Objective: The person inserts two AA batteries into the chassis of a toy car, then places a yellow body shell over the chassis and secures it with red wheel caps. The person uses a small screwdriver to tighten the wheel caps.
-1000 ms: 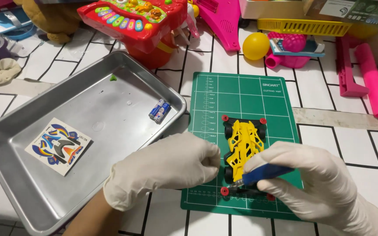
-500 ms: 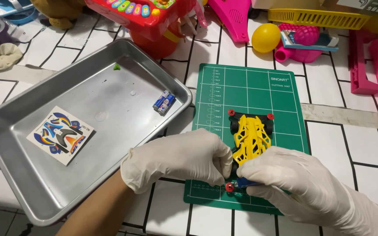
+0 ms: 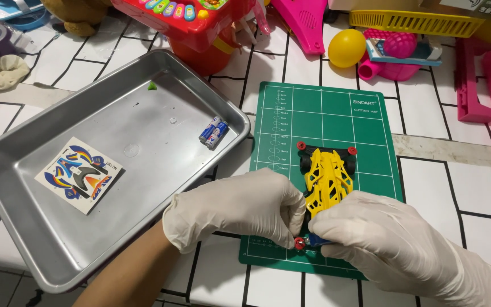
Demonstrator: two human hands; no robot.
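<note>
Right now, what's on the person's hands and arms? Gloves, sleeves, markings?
Both the left hand and the right hand wear thin, off-white disposable gloves, slightly wrinkled, with no markings. The cuffs end at the wrists. The left forearm shows no sleeve; the right forearm is out of view.

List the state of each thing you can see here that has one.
Yellow toy car chassis: upright on green cutting mat, gripped at rear.
Left hand: gloved, on the car.
Right hand: gloved, on the car.
Metal tray: holds sticker sheet lying flat, two batteries side by side.
</note>
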